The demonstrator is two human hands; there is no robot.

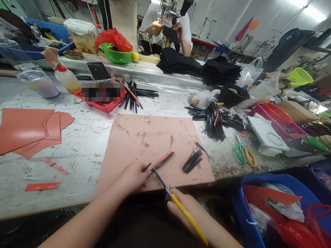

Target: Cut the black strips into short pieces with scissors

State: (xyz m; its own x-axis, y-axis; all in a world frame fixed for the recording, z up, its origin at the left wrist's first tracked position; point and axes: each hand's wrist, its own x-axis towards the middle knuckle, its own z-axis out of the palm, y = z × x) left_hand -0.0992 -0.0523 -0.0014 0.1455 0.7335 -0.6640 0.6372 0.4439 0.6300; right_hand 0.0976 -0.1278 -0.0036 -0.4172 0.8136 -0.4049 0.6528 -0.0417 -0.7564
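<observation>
My left hand (138,174) is closed around a thin black strip (146,167) near the front of the pink mat (144,129). My right hand (184,206) grips yellow-handled scissors (186,213), whose metal blades point up and left to the strip beside my left fingertips. Just beyond the blade tips lie an orange marked strip (162,158) and a dark strip along its lower edge. A small pile of short black strips (192,160) rests on the mat's right side. How far the blades are apart is too small to tell.
Black strip bundles (216,120) lie beyond the mat, with green-and-orange scissors (245,155) to the right. Orange leather pieces (28,127) are at left, a red basket (106,107) behind. A blue bin (238,199) stands front right. Another person (186,38) works at a sewing machine.
</observation>
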